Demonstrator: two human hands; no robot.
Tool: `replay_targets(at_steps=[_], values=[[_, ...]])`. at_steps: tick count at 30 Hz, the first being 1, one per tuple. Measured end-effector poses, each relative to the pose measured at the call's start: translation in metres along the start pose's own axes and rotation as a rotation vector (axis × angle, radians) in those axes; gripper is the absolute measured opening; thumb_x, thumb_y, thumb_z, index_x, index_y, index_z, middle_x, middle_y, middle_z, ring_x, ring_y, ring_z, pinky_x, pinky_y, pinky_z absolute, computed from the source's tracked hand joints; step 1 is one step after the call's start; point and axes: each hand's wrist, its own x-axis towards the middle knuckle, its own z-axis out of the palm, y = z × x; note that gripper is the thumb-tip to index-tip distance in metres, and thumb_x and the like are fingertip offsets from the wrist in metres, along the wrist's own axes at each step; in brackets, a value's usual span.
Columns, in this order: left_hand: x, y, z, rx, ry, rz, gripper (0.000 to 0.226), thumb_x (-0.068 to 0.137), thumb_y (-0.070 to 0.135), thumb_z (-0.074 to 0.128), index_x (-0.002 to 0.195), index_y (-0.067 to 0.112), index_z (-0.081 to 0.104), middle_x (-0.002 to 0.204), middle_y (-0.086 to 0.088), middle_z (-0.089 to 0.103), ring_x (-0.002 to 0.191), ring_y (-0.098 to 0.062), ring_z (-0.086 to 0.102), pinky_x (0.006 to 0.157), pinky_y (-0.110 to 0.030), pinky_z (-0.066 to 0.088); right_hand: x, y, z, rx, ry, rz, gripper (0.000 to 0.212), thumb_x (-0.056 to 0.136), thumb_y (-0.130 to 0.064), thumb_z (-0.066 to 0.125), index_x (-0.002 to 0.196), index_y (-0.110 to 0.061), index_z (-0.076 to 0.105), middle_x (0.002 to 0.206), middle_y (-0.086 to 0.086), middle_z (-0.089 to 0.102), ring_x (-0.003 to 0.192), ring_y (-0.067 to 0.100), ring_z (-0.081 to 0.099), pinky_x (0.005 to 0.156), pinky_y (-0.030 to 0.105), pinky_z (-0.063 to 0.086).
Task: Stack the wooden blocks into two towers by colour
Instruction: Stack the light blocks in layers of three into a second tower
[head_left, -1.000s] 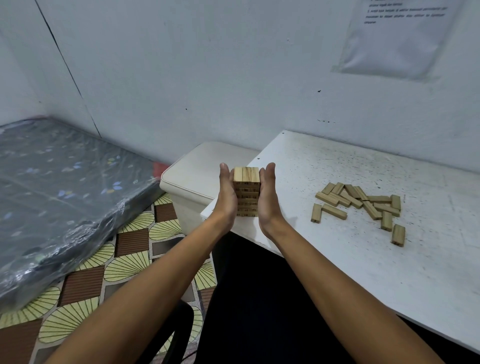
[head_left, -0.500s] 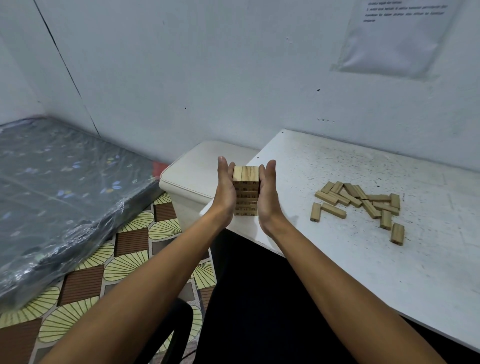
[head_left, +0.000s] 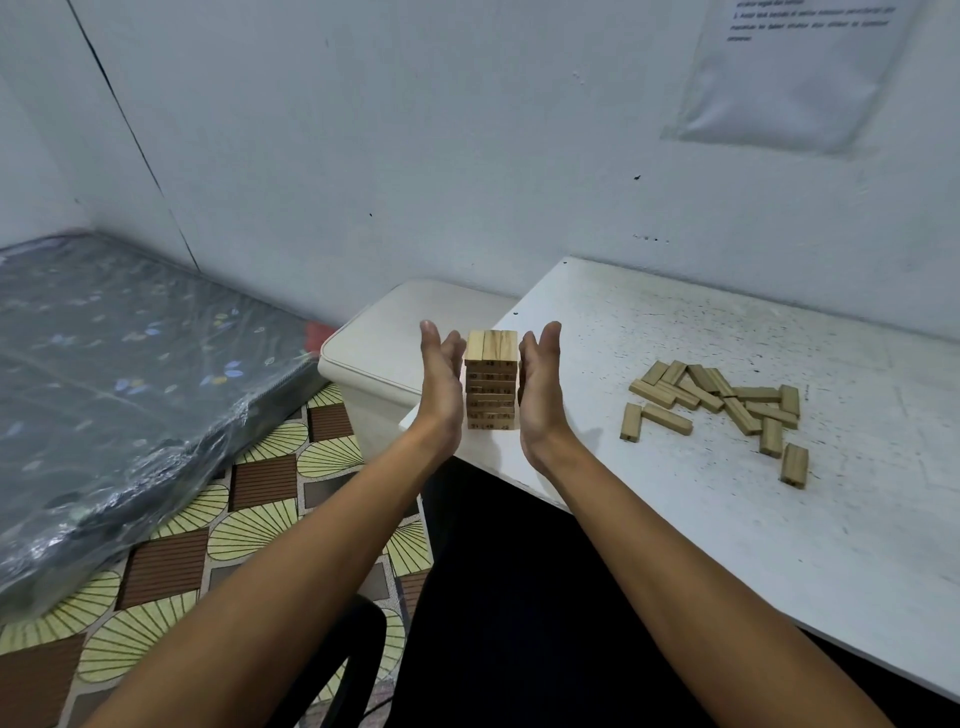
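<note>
Wooden block tower (head_left: 492, 387) upright near the white desk (head_left: 649, 493) corner, left hand (head_left: 440, 387) and right hand (head_left: 540, 389) flanking it, fingers (head_left: 549, 340) straight and together, contact unclear, loose blocks (head_left: 722, 402) scattered well right, plastic-wrapped mattress (head_left: 119, 384) far left.

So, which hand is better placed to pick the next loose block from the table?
Probably the right hand. The loose blocks lie on its side of the tower, so its path looks clear. The left hand would have to cross the tower.
</note>
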Motion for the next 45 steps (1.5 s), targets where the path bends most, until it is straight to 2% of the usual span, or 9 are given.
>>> replay_targets(at_steps=[3,7,12,19,30,34,37,39,45], values=[[-0.002,-0.01,-0.004,-0.051,0.012,-0.015,0.083,0.092,0.072,0.01,0.15,0.017,0.03,0.153,-0.006,0.037,0.141,-0.019,0.034,0.119,-0.046,0.023,0.0,0.007,0.004,0.048,0.044,0.064,0.111,0.067,-0.096,0.021,0.148,-0.023,0.038,0.151,0.001,0.042,0.135,0.012,0.043,0.11,0.035,0.037],[-0.006,-0.018,-0.003,-0.038,-0.008,-0.031,0.109,0.069,0.091,0.021,0.147,0.017,0.04,0.143,-0.008,0.051,0.131,-0.022,0.049,0.114,-0.047,0.032,0.012,0.033,0.002,0.108,0.032,0.099,0.132,0.051,-0.104,0.028,0.15,-0.017,0.031,0.155,0.007,0.035,0.138,0.023,0.04,0.114,0.051,0.033],[-0.013,-0.018,0.003,0.006,-0.033,0.039,0.087,0.094,0.069,0.003,0.127,0.011,0.06,0.11,-0.011,0.072,0.108,-0.024,0.066,0.106,-0.048,0.043,0.009,0.033,0.004,0.119,0.041,0.09,0.133,0.052,-0.104,0.028,0.151,-0.014,0.03,0.151,0.008,0.041,0.134,0.021,0.046,0.114,0.047,0.033],[-0.014,-0.02,0.002,0.027,-0.049,0.045,0.086,0.095,0.067,0.003,0.122,0.012,0.063,0.111,-0.012,0.071,0.109,-0.025,0.066,0.106,-0.048,0.043,0.002,0.02,0.0,0.069,0.018,-0.007,0.078,0.093,-0.065,0.005,0.11,-0.016,0.064,0.108,0.009,0.07,0.099,0.017,0.067,0.087,0.027,0.052],[-0.011,-0.023,0.0,0.038,-0.084,0.042,0.084,0.097,0.063,0.002,0.122,0.011,0.062,0.113,-0.014,0.07,0.106,-0.024,0.067,0.096,-0.038,0.05,-0.002,0.021,0.004,0.09,-0.039,-0.012,0.074,0.097,-0.06,0.005,0.097,-0.022,0.068,0.1,0.005,0.072,0.1,0.021,0.067,0.095,0.037,0.05],[-0.016,-0.015,-0.002,0.075,-0.093,0.013,0.087,0.092,0.073,0.011,0.13,0.01,0.057,0.121,-0.015,0.067,0.113,-0.026,0.064,0.1,-0.04,0.047,-0.001,0.021,0.001,0.089,-0.041,0.011,0.073,0.096,-0.065,0.009,0.11,-0.02,0.066,0.115,0.007,0.069,0.108,0.019,0.065,0.1,0.038,0.049],[-0.015,-0.004,-0.009,0.153,-0.064,0.007,0.079,0.093,0.071,0.025,0.147,0.014,0.037,0.15,-0.008,0.042,0.138,-0.02,0.04,0.117,-0.045,0.027,0.0,0.015,-0.01,0.057,-0.038,0.056,0.08,0.093,-0.07,0.016,0.151,-0.017,0.03,0.157,0.004,0.031,0.141,0.018,0.035,0.116,0.042,0.03],[-0.013,0.012,-0.015,0.319,-0.008,0.116,0.061,0.1,0.053,0.03,0.147,0.014,0.035,0.152,-0.004,0.038,0.139,-0.017,0.034,0.118,-0.04,0.023,0.002,0.006,-0.021,0.02,-0.006,0.044,0.07,0.098,-0.06,0.02,0.154,-0.018,0.019,0.161,0.002,0.019,0.146,0.021,0.023,0.119,0.043,0.022],[-0.008,0.066,-0.007,0.821,-0.076,0.51,0.049,0.094,0.031,0.06,0.14,0.018,0.048,0.146,0.001,0.047,0.134,-0.013,0.04,0.107,-0.03,0.033,0.01,-0.036,-0.067,-0.127,0.108,-0.063,0.055,0.097,-0.03,0.056,0.146,-0.011,0.039,0.146,0.005,0.046,0.131,0.02,0.046,0.103,0.036,0.042]])
